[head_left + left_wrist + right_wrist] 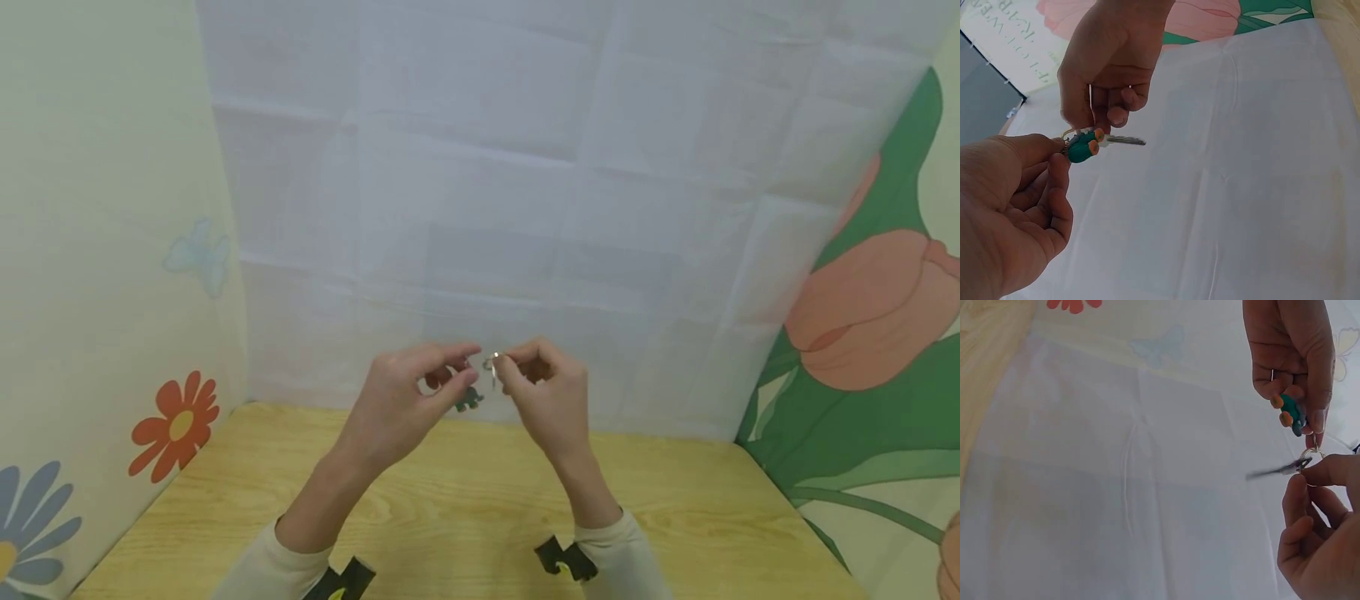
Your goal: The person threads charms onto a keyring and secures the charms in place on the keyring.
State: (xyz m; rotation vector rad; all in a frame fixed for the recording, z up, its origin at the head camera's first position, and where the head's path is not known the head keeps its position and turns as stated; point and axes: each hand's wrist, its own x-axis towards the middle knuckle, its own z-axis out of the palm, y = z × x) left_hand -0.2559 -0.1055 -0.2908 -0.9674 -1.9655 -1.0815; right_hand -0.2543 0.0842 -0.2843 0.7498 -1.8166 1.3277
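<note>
Head view: left hand (405, 392) pinches green charm (468, 400), right hand (543, 392) fingers pinch key ring (491, 364) w/ key (1124, 140), above table (465, 500).

Both hands are raised above the counter (465, 500), in front of the sheet (525, 208) that hangs behind it. The left hand (408, 392) is on the left and the right hand (543, 392) on the right, fingertips nearly meeting. Between them is a keyring (491, 364): the charm (468, 400) hangs on the left hand's side, just below its fingertips, and the key (1124, 140) sits at the right hand's fingertips, sticking out sideways. One patterned wall (97, 250) stands left of the counter, another (885, 333) right of it.
</note>
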